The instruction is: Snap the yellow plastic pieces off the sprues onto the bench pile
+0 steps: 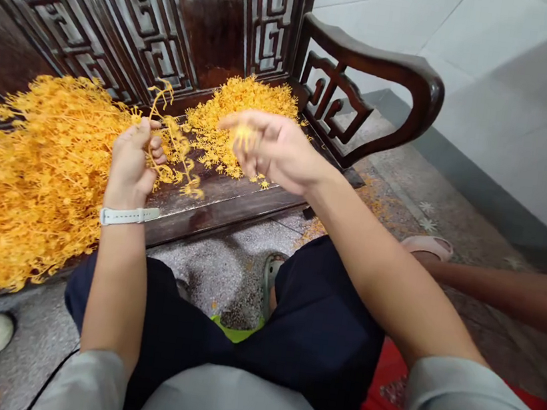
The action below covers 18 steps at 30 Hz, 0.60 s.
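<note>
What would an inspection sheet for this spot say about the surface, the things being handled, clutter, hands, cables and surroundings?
Surface: dark wooden bench seat, partly covered.
Things handled: large orange heap of branching strands at left; smaller heap of loose pieces at right.
Clutter: orange bits scattered on the floor.
Left hand: fingers closed on an orange strand.
Right hand: blurred, with an orange piece at its fingers; whether gripped, cannot tell.
Cables: one thin dark line beside the left sleeve, possibly a cord.
Surroundings: pale wall; another person's leg at right.
</note>
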Motion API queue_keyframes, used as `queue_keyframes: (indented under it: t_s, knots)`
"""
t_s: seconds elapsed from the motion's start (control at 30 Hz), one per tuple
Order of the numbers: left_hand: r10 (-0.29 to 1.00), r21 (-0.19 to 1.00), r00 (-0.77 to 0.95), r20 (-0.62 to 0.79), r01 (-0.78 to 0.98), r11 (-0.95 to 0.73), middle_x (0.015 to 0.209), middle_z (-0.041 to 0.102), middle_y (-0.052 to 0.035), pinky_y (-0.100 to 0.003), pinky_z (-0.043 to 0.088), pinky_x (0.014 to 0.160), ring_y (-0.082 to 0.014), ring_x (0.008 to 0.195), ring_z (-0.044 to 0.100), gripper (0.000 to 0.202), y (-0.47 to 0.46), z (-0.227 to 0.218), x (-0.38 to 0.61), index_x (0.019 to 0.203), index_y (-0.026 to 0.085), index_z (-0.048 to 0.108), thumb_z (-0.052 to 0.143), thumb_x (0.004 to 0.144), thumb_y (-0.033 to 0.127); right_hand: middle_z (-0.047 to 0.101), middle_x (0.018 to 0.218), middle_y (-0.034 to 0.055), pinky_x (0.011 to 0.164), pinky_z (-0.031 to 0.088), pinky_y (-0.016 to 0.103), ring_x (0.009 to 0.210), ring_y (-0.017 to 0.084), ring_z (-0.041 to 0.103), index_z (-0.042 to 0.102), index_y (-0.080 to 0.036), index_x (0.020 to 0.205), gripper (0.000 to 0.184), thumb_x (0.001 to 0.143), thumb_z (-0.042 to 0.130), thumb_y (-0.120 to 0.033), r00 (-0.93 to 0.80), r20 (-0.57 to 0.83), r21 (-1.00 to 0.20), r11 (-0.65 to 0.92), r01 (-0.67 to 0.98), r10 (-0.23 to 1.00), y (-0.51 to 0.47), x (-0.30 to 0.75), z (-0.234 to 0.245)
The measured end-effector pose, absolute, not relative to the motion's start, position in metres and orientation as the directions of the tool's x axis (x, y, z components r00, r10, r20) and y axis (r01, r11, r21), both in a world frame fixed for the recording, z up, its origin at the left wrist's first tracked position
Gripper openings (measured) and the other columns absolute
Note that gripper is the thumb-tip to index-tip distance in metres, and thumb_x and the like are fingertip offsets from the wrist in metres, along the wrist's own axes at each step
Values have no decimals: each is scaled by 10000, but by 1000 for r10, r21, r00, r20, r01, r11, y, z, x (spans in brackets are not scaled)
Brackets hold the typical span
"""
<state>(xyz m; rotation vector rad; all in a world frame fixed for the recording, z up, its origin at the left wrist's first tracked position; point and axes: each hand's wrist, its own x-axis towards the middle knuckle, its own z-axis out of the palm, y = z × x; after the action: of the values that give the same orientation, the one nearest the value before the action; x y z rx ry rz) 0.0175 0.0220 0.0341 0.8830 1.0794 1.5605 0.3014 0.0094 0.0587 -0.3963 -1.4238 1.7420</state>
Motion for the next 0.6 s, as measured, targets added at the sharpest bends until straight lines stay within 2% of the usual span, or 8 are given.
queue_keyframes:
  t_s: [0.03,0.07,0.13,0.2,0.3,0.4,0.5,0.6]
  knots:
    - [975,948,-220,28,-305,-96,562,470,49,-172,343,392,-56,443,381,267,22,34,21,821,222,699,817,983,398,625,786,-26,576,438,205,619,74,481,615,-182,965,285,853,865,-262,-461,149,-903,-69,-424,875,20,303,54]
    - [977,953,-209,34,-288,-94,574,485,41,-179,343,392,-60,450,393,262,22,33,25,827,222,714,834,966,410,596,765,-33,559,424,206,603,75,452,592,-192,942,263,864,838,-245,-328,29,-894,-122,-432,944,30,305,50]
    - [981,961,-184,54,-256,-101,602,513,26,-194,344,403,-69,469,413,256,22,31,35,847,221,742,851,940,432,510,698,-49,519,367,211,566,78,379,553,-199,880,214,897,767,-200,-143,-158,-892,-204,-405,977,44,309,45]
    - [984,971,-159,79,-213,-112,643,555,8,-205,348,429,-76,494,436,256,21,31,45,881,207,773,845,931,448,454,661,-57,502,315,216,547,79,335,551,-193,856,165,915,697,-144,-61,-214,-902,-222,-370,975,49,314,43]
    - [986,986,-113,119,-100,-130,803,694,-46,-221,361,483,-91,557,494,249,15,32,57,921,191,804,838,908,438,484,662,-46,507,281,220,552,82,353,580,-188,875,122,940,670,-139,-61,-130,-944,-142,-299,990,41,313,45]
    - [985,984,-18,174,35,-173,957,766,-76,-246,379,534,-106,600,506,214,5,34,69,932,197,807,867,855,387,524,678,-37,521,283,231,572,86,389,582,-201,872,211,975,745,-286,-202,15,-979,-27,-203,979,25,303,48]
    - [955,931,111,274,217,-292,854,743,-55,-282,419,603,-129,625,520,242,-3,32,80,863,194,782,828,889,429,533,692,-40,550,316,237,601,87,413,581,-205,870,353,955,814,-457,-357,162,-980,107,-168,920,10,288,49]
    - [906,801,210,369,423,-424,806,733,-52,-331,494,750,-179,743,612,275,-11,26,94,815,175,752,759,944,419,511,691,-45,579,331,247,638,94,421,553,-205,830,429,906,870,-484,-393,271,-962,238,-133,879,6,276,43]
